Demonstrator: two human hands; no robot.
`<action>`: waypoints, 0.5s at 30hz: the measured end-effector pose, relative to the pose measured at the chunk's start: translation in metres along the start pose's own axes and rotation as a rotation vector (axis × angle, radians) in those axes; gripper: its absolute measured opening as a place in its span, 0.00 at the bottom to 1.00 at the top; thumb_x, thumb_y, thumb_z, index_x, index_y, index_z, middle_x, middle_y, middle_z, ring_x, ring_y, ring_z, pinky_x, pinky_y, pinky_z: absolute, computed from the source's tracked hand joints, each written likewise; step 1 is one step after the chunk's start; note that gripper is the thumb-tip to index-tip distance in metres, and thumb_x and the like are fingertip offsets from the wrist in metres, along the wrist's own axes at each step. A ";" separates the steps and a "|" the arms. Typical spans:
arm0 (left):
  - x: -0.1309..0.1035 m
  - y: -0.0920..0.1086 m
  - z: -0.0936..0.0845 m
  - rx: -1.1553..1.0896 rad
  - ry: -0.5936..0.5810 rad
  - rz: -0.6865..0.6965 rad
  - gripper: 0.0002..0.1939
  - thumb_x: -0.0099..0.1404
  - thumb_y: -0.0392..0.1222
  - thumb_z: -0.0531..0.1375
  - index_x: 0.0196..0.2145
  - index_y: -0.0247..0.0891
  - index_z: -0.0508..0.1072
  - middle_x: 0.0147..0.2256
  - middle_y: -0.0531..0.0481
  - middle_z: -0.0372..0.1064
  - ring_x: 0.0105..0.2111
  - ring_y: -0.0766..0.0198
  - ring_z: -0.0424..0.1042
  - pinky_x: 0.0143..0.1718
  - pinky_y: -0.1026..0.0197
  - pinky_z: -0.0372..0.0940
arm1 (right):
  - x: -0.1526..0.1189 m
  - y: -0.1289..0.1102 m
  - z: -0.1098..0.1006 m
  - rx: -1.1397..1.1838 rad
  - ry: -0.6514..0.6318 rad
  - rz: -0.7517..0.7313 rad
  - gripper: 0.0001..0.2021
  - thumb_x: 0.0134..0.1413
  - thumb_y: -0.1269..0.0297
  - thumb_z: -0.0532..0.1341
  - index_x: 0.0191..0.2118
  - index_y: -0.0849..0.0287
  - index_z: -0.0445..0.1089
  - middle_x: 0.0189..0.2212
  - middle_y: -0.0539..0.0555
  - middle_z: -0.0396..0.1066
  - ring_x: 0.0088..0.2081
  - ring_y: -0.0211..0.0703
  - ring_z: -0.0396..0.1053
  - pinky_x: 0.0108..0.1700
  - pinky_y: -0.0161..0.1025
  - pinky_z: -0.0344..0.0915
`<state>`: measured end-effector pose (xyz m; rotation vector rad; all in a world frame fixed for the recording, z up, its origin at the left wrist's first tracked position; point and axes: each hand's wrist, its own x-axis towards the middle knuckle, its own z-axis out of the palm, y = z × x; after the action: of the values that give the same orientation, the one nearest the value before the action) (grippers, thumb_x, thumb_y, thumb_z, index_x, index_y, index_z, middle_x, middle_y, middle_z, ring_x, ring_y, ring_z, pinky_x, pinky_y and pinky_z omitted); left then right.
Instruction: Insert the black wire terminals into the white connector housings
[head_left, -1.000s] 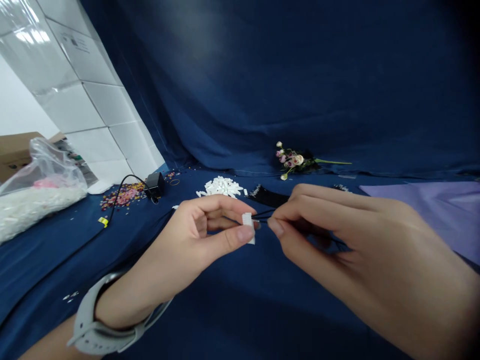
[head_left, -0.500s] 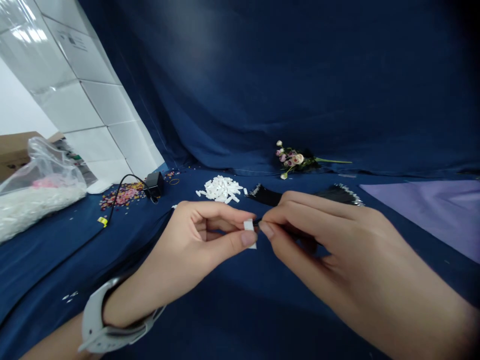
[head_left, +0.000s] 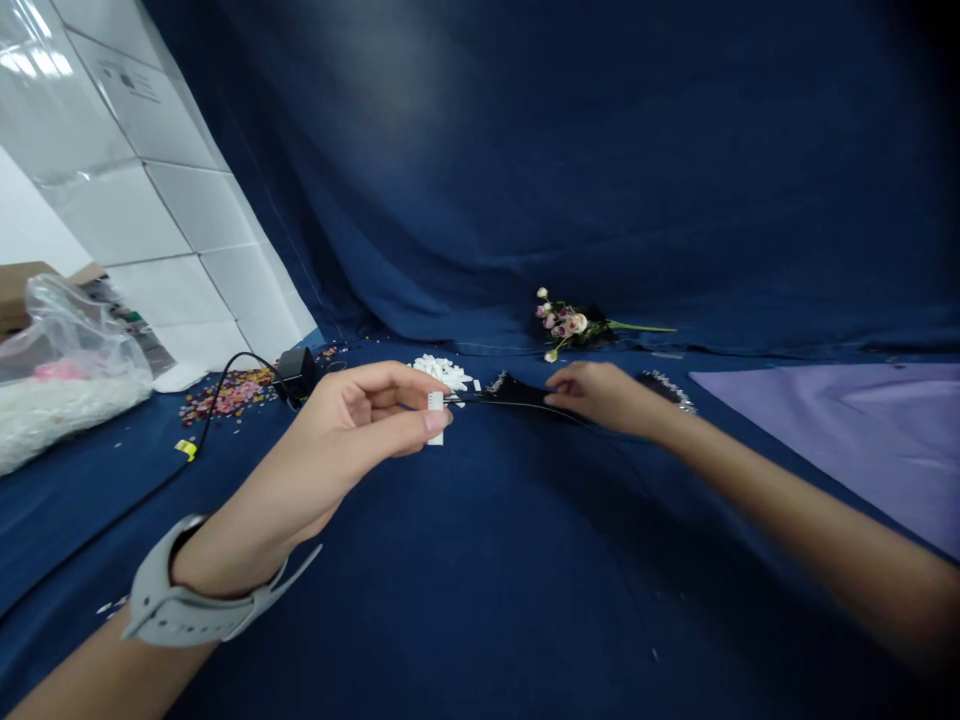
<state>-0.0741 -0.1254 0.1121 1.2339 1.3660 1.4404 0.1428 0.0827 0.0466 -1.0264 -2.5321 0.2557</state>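
My left hand [head_left: 367, 425] pinches a small white plastic connector housing [head_left: 435, 432] upright between thumb and fingers, with a row of tiny holes near its top. Thin black wire [head_left: 517, 403] runs from the housing to the right, passing below my right hand. Farther out, my right hand [head_left: 592, 395] hovers at a bundle of black wires [head_left: 514, 388] with silvery tips at both ends. Its thumb and fingers are drawn together; whatever is between them is too small to name. Just behind the housing lies a pile of white connector housings [head_left: 442, 372].
Artificial flowers [head_left: 570, 325] lie at the back against the blue cloth. Purple fabric [head_left: 840, 420] covers the right side. On the left are a black adapter [head_left: 295, 372] with its cable, scattered colourful bits [head_left: 225, 395] and a clear bag of white pieces [head_left: 75, 400].
My right hand has left the connector housing and reached forward to the wire bundle. My left hand has shifted left and slightly up in view, still gripping the housing, its trailing wire now exposed.
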 end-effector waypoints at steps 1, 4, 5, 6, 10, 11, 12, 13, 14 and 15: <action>0.000 0.000 0.000 0.006 0.005 -0.010 0.05 0.52 0.35 0.69 0.28 0.38 0.78 0.24 0.54 0.71 0.25 0.73 0.68 0.26 0.75 0.63 | 0.003 0.011 0.013 -0.027 -0.023 0.012 0.11 0.59 0.59 0.59 0.38 0.62 0.70 0.35 0.52 0.71 0.34 0.35 0.69 0.39 0.39 0.69; 0.000 -0.001 0.001 0.005 0.002 -0.036 0.06 0.51 0.36 0.70 0.29 0.38 0.78 0.25 0.54 0.71 0.26 0.73 0.69 0.26 0.75 0.63 | 0.004 0.028 0.038 -0.087 -0.030 0.058 0.11 0.61 0.58 0.57 0.40 0.62 0.69 0.39 0.54 0.70 0.39 0.38 0.69 0.44 0.42 0.68; 0.000 -0.001 0.001 -0.001 -0.001 -0.039 0.06 0.51 0.36 0.70 0.29 0.38 0.78 0.25 0.54 0.71 0.25 0.73 0.69 0.26 0.75 0.63 | 0.004 0.029 0.040 -0.097 -0.028 0.071 0.11 0.61 0.58 0.57 0.40 0.62 0.69 0.39 0.54 0.70 0.40 0.38 0.69 0.44 0.42 0.68; 0.000 -0.002 0.002 -0.011 0.002 -0.036 0.06 0.51 0.36 0.70 0.28 0.39 0.78 0.24 0.54 0.71 0.25 0.73 0.69 0.25 0.75 0.63 | 0.004 0.028 0.041 -0.104 -0.029 0.082 0.12 0.61 0.58 0.57 0.40 0.62 0.69 0.39 0.54 0.70 0.40 0.38 0.69 0.44 0.42 0.68; -0.002 -0.002 0.005 -0.032 0.035 -0.026 0.05 0.50 0.35 0.70 0.27 0.39 0.78 0.24 0.55 0.70 0.24 0.74 0.69 0.25 0.75 0.64 | 0.005 0.024 0.034 -0.105 -0.020 0.128 0.12 0.62 0.58 0.56 0.40 0.61 0.70 0.39 0.54 0.70 0.40 0.38 0.69 0.45 0.43 0.68; -0.002 -0.002 0.005 -0.032 0.028 -0.034 0.06 0.49 0.35 0.70 0.27 0.39 0.78 0.25 0.55 0.71 0.24 0.74 0.70 0.26 0.75 0.64 | 0.005 0.023 0.032 -0.104 -0.010 0.145 0.12 0.62 0.58 0.56 0.40 0.61 0.70 0.40 0.54 0.70 0.40 0.38 0.69 0.45 0.43 0.68; -0.002 -0.002 0.005 -0.032 0.014 -0.043 0.06 0.49 0.36 0.71 0.27 0.39 0.78 0.25 0.55 0.71 0.24 0.74 0.70 0.26 0.75 0.64 | 0.005 0.023 0.032 -0.103 0.000 0.162 0.12 0.62 0.58 0.56 0.41 0.61 0.70 0.40 0.54 0.70 0.41 0.39 0.69 0.45 0.43 0.68; -0.002 -0.002 0.004 -0.033 -0.004 -0.053 0.07 0.49 0.37 0.71 0.28 0.39 0.78 0.25 0.55 0.71 0.25 0.73 0.70 0.26 0.75 0.64 | 0.006 0.023 0.032 -0.102 0.011 0.179 0.12 0.61 0.58 0.56 0.41 0.61 0.70 0.40 0.54 0.70 0.41 0.39 0.69 0.45 0.43 0.68; -0.001 -0.003 0.004 -0.033 -0.021 -0.062 0.07 0.49 0.37 0.71 0.28 0.39 0.78 0.25 0.55 0.71 0.25 0.73 0.70 0.26 0.74 0.64 | 0.006 0.022 0.032 -0.101 0.018 0.193 0.12 0.61 0.58 0.56 0.41 0.61 0.70 0.40 0.54 0.70 0.41 0.39 0.69 0.45 0.43 0.68; 0.000 -0.003 0.003 -0.030 -0.035 -0.073 0.07 0.49 0.37 0.71 0.28 0.39 0.78 0.26 0.55 0.71 0.26 0.73 0.70 0.26 0.74 0.64 | 0.006 0.022 0.031 -0.097 0.023 0.201 0.12 0.61 0.58 0.57 0.40 0.61 0.70 0.39 0.54 0.70 0.40 0.38 0.69 0.44 0.42 0.68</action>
<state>-0.0713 -0.1248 0.1087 1.1727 1.3472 1.3778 0.1393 0.1025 0.0133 -1.3162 -2.4428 0.1771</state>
